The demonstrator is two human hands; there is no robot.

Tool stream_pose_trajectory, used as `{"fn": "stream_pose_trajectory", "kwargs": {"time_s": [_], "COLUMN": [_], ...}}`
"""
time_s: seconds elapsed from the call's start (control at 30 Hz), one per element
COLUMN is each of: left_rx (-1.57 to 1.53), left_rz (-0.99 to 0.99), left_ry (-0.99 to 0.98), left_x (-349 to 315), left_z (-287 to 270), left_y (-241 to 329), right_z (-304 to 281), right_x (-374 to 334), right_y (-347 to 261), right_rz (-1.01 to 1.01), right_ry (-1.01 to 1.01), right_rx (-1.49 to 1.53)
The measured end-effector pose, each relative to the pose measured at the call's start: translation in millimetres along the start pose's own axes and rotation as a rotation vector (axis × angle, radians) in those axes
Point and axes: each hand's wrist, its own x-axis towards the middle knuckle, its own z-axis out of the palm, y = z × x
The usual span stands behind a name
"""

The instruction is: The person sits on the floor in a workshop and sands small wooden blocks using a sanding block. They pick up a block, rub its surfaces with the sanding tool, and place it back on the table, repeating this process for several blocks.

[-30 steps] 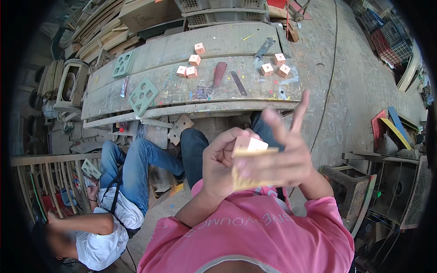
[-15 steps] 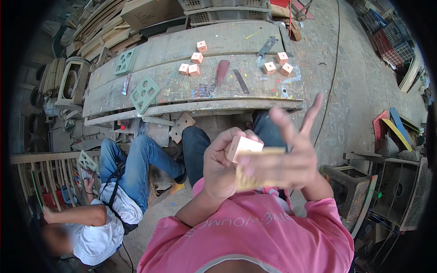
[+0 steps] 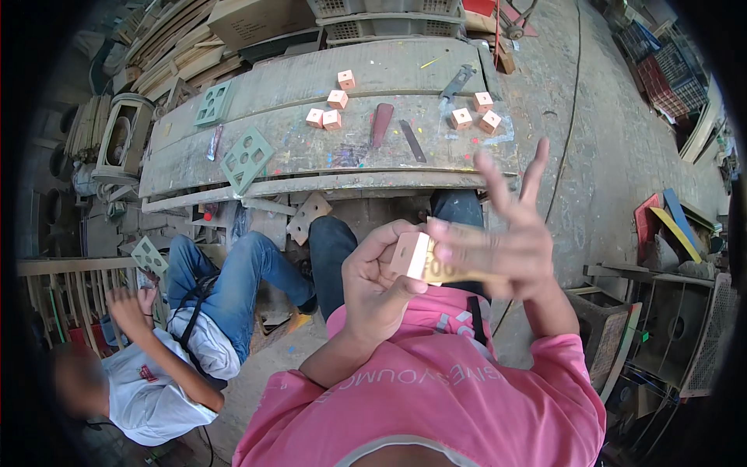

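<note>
A pale wooden cube (image 3: 406,254) with a hole in one face sits in my left hand (image 3: 372,284), its fingers and thumb closed around it above my lap. My right hand (image 3: 520,247), blurred by motion, pinches a tan strip of sandpaper (image 3: 445,267) against the cube's right side. Two fingers of that hand point up and away. On the workbench (image 3: 288,78) several similar cubes stand in two groups, with one cube (image 3: 337,99) in the left group and another (image 3: 461,118) in the right.
A dark red tapered piece (image 3: 381,124) and a dark flat strip (image 3: 413,141) lie on the bench. Green panels with cut-out holes (image 3: 247,161) rest at its left. A co-worker in a white shirt (image 3: 167,389) sits at my left beside a slatted rail (image 3: 78,270). Metal frames (image 3: 669,327) stand at right.
My right hand and the sandpaper have shifted up and slightly right, and the cube is tilted differently in my left hand. The co-worker's arm has swung up toward the green panel.
</note>
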Motion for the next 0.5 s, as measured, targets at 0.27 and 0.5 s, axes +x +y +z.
{"fn": "stream_pose_trajectory", "kwargs": {"time_s": [0.27,0.5], "left_rx": [0.01,-0.085], "left_rz": [-0.062,-0.025], "left_ry": [-0.031,-0.098], "left_x": [-1,2], "left_z": [-1,5], "left_y": [1,3], "right_z": [1,-8], "right_x": [12,11], "right_y": [-8,43], "right_rz": [-0.029,0.202], "right_ry": [0.031,0.161], "right_rx": [0.077,-0.072]}}
